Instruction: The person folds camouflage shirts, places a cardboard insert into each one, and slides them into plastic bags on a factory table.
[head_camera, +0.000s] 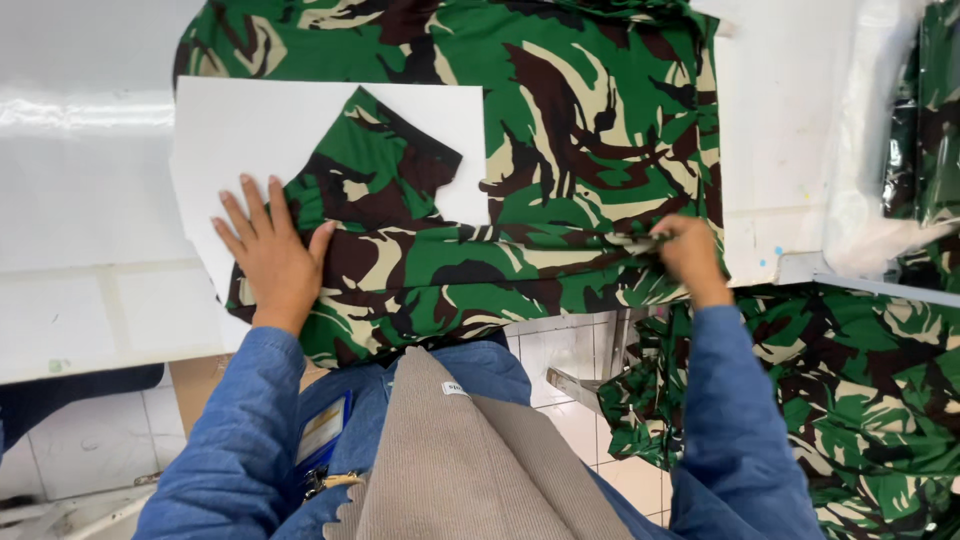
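A green, brown and cream camouflage fabric piece (430, 270) lies on the white table (90, 200), partly over a white paper pattern (250, 125). My left hand (270, 250) rests flat on the fabric's left end, fingers spread. My right hand (690, 255) pinches the fabric's folded right edge, fingers closed on it. More camouflage cloth (560, 90) lies spread behind, further up the table.
A heap of camouflage pieces (850, 380) sits lower right, below the table edge. Clear plastic wrap (880, 150) covers more cloth at the far right. White floor tiles (560, 350) show under the table. I wear blue sleeves and a beige apron.
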